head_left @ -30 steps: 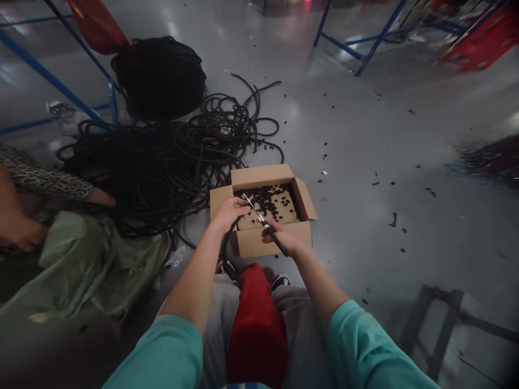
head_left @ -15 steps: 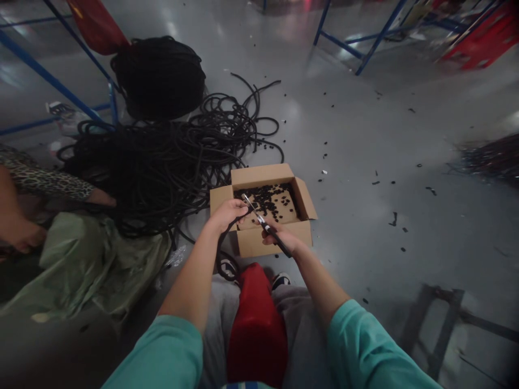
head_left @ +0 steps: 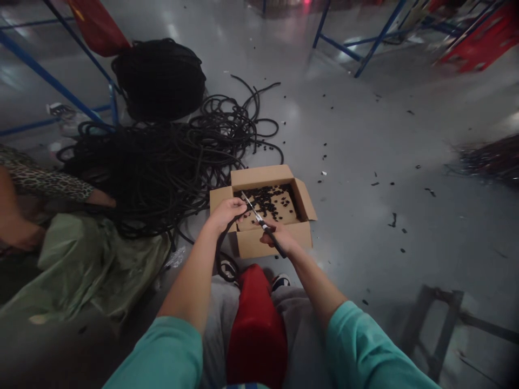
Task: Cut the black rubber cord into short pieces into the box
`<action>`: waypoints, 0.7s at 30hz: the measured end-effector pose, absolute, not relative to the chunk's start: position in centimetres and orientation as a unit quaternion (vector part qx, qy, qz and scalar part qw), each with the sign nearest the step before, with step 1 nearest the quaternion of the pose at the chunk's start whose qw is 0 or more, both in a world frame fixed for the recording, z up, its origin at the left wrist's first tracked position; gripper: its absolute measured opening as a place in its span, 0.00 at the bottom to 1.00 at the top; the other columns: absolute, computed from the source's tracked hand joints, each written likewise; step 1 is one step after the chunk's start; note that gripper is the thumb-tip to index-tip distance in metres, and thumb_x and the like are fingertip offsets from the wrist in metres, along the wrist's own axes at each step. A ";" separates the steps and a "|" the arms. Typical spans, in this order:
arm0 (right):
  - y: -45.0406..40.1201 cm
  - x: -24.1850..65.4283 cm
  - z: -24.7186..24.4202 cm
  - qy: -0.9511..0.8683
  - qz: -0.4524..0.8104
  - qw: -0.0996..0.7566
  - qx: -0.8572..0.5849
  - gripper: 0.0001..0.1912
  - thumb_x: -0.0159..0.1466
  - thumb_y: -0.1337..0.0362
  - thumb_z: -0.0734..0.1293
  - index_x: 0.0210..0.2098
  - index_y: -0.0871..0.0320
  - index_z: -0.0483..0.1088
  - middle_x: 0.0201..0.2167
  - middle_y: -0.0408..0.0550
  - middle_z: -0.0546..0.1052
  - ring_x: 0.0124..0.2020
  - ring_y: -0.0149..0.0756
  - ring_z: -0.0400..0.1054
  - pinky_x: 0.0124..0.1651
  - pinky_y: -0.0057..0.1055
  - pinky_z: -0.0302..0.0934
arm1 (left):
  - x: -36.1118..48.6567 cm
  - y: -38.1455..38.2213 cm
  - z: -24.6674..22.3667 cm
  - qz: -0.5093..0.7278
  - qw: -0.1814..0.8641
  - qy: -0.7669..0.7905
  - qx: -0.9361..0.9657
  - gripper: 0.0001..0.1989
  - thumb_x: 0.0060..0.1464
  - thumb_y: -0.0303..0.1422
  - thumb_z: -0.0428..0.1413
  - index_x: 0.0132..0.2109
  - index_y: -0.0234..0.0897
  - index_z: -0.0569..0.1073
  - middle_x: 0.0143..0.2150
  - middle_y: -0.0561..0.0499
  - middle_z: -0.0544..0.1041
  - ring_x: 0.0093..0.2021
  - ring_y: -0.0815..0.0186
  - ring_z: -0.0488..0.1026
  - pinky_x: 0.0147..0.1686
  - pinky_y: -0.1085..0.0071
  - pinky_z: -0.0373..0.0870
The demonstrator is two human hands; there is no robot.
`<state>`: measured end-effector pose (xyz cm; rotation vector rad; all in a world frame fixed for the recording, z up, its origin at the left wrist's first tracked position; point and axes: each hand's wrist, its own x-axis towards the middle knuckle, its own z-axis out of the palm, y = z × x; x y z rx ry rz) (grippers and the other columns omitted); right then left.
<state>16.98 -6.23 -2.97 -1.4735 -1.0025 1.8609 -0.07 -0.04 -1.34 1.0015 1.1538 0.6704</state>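
My left hand (head_left: 227, 213) is closed on a black cord (head_left: 220, 246), whose end points toward the scissors and whose length hangs down in a loop near my shoe. In my right hand (head_left: 279, 237) are scissors (head_left: 265, 227) with black handles, their blades reaching up and left beside my left fingertips. Both hands are over the near left part of an open cardboard box (head_left: 265, 241). Many small black pieces (head_left: 265, 199) lie inside the box. Whether the blades touch the cord is too small to tell.
Tangled black cord (head_left: 150, 162) covers the floor at left, below a big black coil (head_left: 160, 78). Another person's hand (head_left: 24, 233) is at far left beside green sheeting (head_left: 77, 259). Blue frames stand behind; a red object (head_left: 257, 324) is between my legs.
The scissors and my right hand have shifted slightly up and left. My left hand keeps its hold on the cord, almost unmoved.
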 end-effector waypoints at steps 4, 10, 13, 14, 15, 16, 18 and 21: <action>-6.2 16.8 -3.0 -0.365 0.681 0.294 -0.563 0.28 0.37 0.72 0.63 0.40 0.61 0.69 0.11 0.32 0.58 0.14 0.22 0.48 0.18 0.23 0.43 | 0.5 -0.2 -1.4 0.296 0.636 0.529 0.478 0.12 0.36 0.31 0.60 0.30 0.32 0.66 0.20 0.57 0.67 0.16 0.78 0.59 0.17 0.78 0.53; -6.2 17.3 -3.3 -0.355 0.713 0.275 -0.538 0.31 0.38 0.69 0.64 0.45 0.62 0.66 0.11 0.32 0.59 0.13 0.23 0.51 0.17 0.23 0.45 | 0.8 -0.1 -1.3 0.273 0.572 0.569 0.525 0.08 0.39 0.29 0.57 0.30 0.33 0.68 0.18 0.58 0.66 0.16 0.76 0.60 0.18 0.77 0.55; -6.3 17.5 -3.5 -0.351 0.747 0.273 -0.494 0.33 0.38 0.68 0.65 0.46 0.61 0.64 0.15 0.35 0.63 0.15 0.25 0.55 0.19 0.24 0.48 | 0.7 -0.2 -1.2 0.256 0.558 0.573 0.542 0.06 0.39 0.28 0.57 0.29 0.32 0.69 0.17 0.58 0.65 0.16 0.77 0.59 0.18 0.77 0.54; -6.4 17.6 -3.6 -0.350 0.753 0.278 -0.483 0.32 0.38 0.68 0.65 0.46 0.61 0.64 0.16 0.36 0.65 0.17 0.25 0.56 0.19 0.24 0.48 | 0.6 -0.2 -1.2 0.249 0.564 0.570 0.543 0.06 0.39 0.28 0.57 0.29 0.32 0.69 0.16 0.58 0.64 0.15 0.77 0.58 0.17 0.78 0.54; -6.4 17.6 -3.7 -0.350 0.756 0.283 -0.475 0.31 0.38 0.68 0.65 0.45 0.60 0.64 0.18 0.36 0.65 0.18 0.25 0.57 0.19 0.23 0.49 | 0.5 -0.2 -1.1 0.241 0.574 0.566 0.541 0.06 0.40 0.28 0.56 0.29 0.32 0.69 0.15 0.59 0.64 0.14 0.77 0.57 0.16 0.78 0.53; -6.4 17.6 -3.9 -0.351 0.758 0.286 -0.470 0.30 0.38 0.68 0.65 0.44 0.60 0.64 0.18 0.37 0.65 0.18 0.25 0.57 0.19 0.23 0.49 | 0.5 -0.3 -1.1 0.233 0.588 0.561 0.534 0.06 0.40 0.28 0.56 0.29 0.32 0.69 0.14 0.59 0.63 0.14 0.77 0.57 0.16 0.78 0.52; -6.5 17.5 -4.0 -0.356 0.759 0.286 -0.464 0.29 0.39 0.68 0.65 0.43 0.60 0.65 0.18 0.36 0.65 0.17 0.24 0.57 0.19 0.23 0.48 | 0.3 -0.3 -1.0 0.225 0.613 0.552 0.518 0.05 0.41 0.29 0.56 0.28 0.32 0.68 0.15 0.58 0.64 0.13 0.77 0.57 0.14 0.78 0.51; -6.5 17.3 -4.1 -0.358 0.759 0.285 -0.463 0.28 0.39 0.68 0.65 0.42 0.60 0.65 0.15 0.35 0.64 0.14 0.24 0.55 0.17 0.23 0.47 | 0.1 -0.2 -0.9 0.234 0.627 0.543 0.506 0.05 0.41 0.29 0.55 0.27 0.31 0.67 0.16 0.57 0.66 0.12 0.78 0.57 0.13 0.78 0.51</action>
